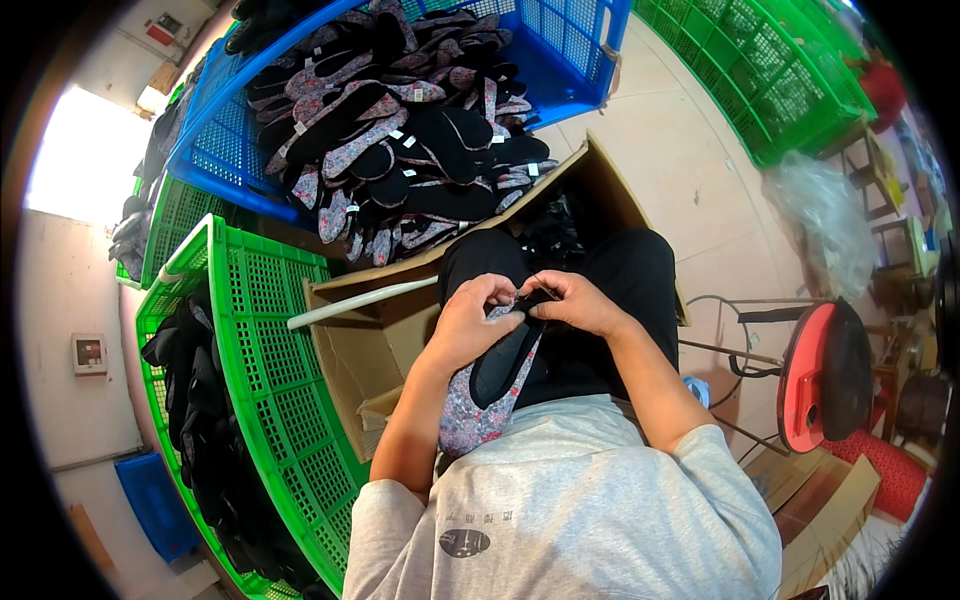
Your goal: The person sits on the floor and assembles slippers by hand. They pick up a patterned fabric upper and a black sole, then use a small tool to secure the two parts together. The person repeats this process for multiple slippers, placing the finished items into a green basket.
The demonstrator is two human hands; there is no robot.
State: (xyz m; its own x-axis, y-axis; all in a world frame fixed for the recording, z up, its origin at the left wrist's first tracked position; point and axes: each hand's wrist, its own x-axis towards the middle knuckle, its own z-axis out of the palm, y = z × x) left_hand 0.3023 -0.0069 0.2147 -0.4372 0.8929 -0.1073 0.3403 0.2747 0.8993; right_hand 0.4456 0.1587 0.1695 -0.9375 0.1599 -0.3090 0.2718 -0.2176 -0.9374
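Note:
A floral fabric shoe [468, 414] with a dark inside lies over my lap, its rounded toe toward my body. My left hand [462, 327] is closed on the far end of it, thumb pressed at the opening's edge. Close beside it, my right hand [580, 304] has thumb and forefinger pinched together at the same end, on a thin dark piece too small to name. The fingertips of both hands nearly meet there. Beyond my knees lies a large heap of similar floral and black shoes [400, 150], several with small white tags.
A blue crate [572, 75] stands behind the heap. An open cardboard box [352, 365] sits before me, a pale bar [360, 302] across it. At left, a green crate [285, 380] holds dark items. More green crates [740, 80], a clear plastic bag [825, 225] and a red-and-black round stool [805, 375] are at right.

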